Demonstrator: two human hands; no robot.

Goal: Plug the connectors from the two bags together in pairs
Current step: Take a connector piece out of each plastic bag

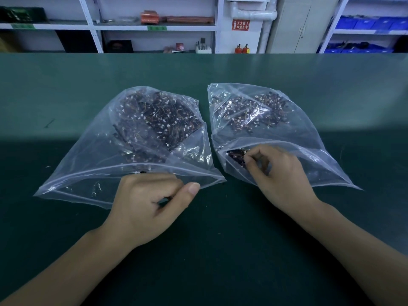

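Both hands are busy at the bag mouths, each in its own way. The right hand (280, 171) has its fingertips just inside the open mouth of the right bag (309, 138), with thumb and fingers closed in a narrow pinch on a small dark connector (237, 156) near the opening. The left hand (152, 202) lies at the mouth of the left bag (92, 160) with fingers curled and the thumb pressed toward them; it seems to pinch the bag's edge or something small, but I cannot tell for sure what is between the fingers. Both bags rest side by side on the green table (220, 250), near to each other, and each one holds a big heap of dark connectors with thin wires and white ends, mostly at the far part of the bag. No joined pair lies on the table, and no loose connector is outside the bags. So I judge that the task is only at its start: the first pieces are being taken out, nothing is plugged together yet, and almost all the work is left.
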